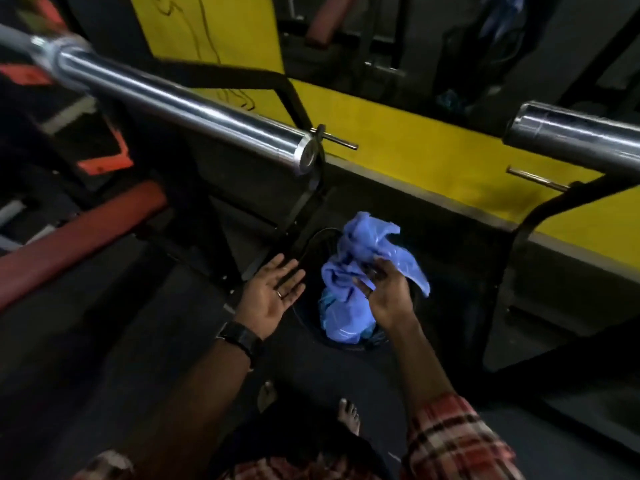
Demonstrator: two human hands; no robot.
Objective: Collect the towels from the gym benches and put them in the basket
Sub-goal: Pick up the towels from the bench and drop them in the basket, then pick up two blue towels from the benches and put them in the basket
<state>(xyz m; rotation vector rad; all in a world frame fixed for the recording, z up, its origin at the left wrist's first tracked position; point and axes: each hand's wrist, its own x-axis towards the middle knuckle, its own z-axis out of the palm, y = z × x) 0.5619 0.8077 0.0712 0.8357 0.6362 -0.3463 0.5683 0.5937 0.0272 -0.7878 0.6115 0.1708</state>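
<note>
A dark basket stands on the dark floor.

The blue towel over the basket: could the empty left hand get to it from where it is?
Probably yes. The left hand is open, palm up, just beside the blue towel, with nothing between them. The right hand already grips the towel above the basket, and the barbell sits higher, out of the way.

A crumpled light-blue cloth towel showed a uniform periwinkle blue, unpatterned. The round dark basket beneath it was black, with a scrap of teal fabric inside. The long padded gym bench was dull red. The polished steel barbell sleeve was bright silver. The painted wall panel was yellow. The rolled checked shirt sleeve bore a red, black and cream plaid. The square-faced wristwatch was black.
</note>
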